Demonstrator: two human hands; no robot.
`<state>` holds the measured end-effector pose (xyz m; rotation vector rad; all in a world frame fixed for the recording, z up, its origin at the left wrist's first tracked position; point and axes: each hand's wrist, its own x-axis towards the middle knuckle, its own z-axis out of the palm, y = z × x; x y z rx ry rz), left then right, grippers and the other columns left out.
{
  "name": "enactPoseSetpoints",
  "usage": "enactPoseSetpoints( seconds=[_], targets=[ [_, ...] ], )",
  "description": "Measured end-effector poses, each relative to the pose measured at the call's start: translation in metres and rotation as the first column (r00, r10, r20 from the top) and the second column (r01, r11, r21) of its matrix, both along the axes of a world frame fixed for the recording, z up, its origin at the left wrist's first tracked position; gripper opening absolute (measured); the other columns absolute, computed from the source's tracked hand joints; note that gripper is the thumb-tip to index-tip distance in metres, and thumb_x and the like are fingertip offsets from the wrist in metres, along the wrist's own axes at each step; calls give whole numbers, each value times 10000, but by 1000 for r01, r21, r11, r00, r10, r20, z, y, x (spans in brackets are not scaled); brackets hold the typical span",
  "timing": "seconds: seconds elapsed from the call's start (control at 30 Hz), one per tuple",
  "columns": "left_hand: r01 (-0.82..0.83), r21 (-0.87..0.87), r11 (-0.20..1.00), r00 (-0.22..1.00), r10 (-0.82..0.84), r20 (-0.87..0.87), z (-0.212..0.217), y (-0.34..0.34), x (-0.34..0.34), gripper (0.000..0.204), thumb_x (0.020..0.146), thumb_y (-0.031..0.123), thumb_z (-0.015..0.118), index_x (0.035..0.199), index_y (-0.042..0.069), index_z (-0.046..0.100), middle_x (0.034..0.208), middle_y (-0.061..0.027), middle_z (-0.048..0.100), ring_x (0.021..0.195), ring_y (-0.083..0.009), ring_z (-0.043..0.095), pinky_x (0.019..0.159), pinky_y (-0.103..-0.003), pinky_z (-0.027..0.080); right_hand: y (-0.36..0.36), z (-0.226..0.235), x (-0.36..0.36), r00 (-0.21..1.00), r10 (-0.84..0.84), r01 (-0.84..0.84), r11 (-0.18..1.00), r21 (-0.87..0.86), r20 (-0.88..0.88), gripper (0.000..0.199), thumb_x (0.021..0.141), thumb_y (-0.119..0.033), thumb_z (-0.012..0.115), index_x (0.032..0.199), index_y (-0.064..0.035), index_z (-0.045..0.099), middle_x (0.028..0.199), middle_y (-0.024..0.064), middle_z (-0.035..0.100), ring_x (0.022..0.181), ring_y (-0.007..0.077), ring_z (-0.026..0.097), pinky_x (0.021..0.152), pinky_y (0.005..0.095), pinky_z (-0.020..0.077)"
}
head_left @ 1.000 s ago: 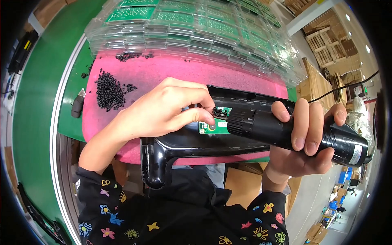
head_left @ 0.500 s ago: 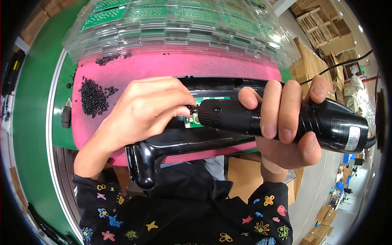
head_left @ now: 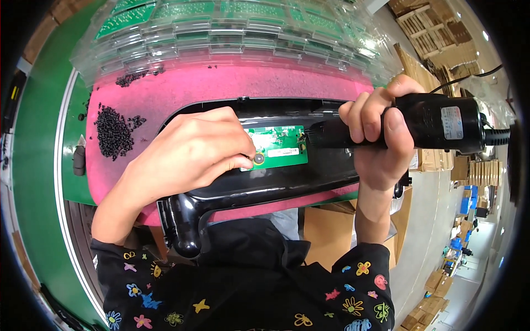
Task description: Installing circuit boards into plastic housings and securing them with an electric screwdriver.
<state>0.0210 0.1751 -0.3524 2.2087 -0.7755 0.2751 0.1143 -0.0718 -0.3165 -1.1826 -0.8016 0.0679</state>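
My right hand (head_left: pixel 381 124) is wrapped round a black electric screwdriver (head_left: pixel 430 118), held nearly level, its nose pointing left over the right end of a green circuit board (head_left: pixel 284 160). The board lies inside a long black plastic housing (head_left: pixel 265 185) with a rounded stub at its near left. At the board's left edge, the thumb and fingers of my left hand (head_left: pixel 193 149) are pinched together beside a round dark part. Whatever they hold, if anything, is hidden. The screwdriver's tip cannot be made out against the housing.
Small black screws lie in a heap (head_left: pixel 113 132) on the pink mat (head_left: pixel 182 83). Clear plastic trays of green boards (head_left: pixel 237 38) are stacked along the far side. A small dark tool (head_left: pixel 79 160) lies left of the mat. The screwdriver's cable (head_left: pixel 497 136) runs off right.
The screwdriver's nose has moved right, away from my left fingers, which held small black screws at its tip. My right grip has shifted, and more of the board shows.
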Motion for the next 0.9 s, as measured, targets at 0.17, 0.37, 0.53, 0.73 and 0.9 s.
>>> enactPoseSetpoints(
  seconds=[0.17,0.37,0.53,0.73,0.9],
  targets=[
    [32,53,998,999,-32,-7,-4,-2,2,184,737,111,778,853,24,666,937,-42,718,821,-241,642,692,-359,554,4,-3,3,1000,1,-1,1000,-16,-22,265,932,-206,562,1150,-81,476,651,-3,418,553,129,416,618,329,375],
    [-22,95,995,995,32,-99,-10,-3,1,171,746,105,769,848,15,666,975,-52,729,840,-250,649,700,-368,556,14,-2,8,992,-3,12,997,73,-124,306,871,-88,641,1113,-11,471,652,50,515,519,123,458,498,300,426],
    [-59,108,992,969,84,-234,-7,0,0,129,767,89,749,818,12,658,1000,-79,744,809,-279,687,681,-382,560,19,-1,15,976,74,-65,997,49,-205,249,872,-82,642,1058,-19,489,661,55,511,544,129,483,514,301,430],
    [-77,95,993,956,100,-277,-5,-2,-1,131,772,89,744,805,-5,659,994,-91,746,782,-286,707,663,-379,566,17,-8,25,987,120,-128,989,-74,-105,285,923,-237,540,1138,-58,480,621,-24,411,520,100,387,584,289,361],
    [-92,108,990,950,120,-288,-5,-2,-2,131,786,102,735,824,-2,665,1000,-85,745,790,-284,707,670,-374,563,22,-8,25,958,285,-281,952,-121,25,407,904,-266,571,1230,-37,488,596,-36,431,463,91,392,515,276,349]
  ],
)
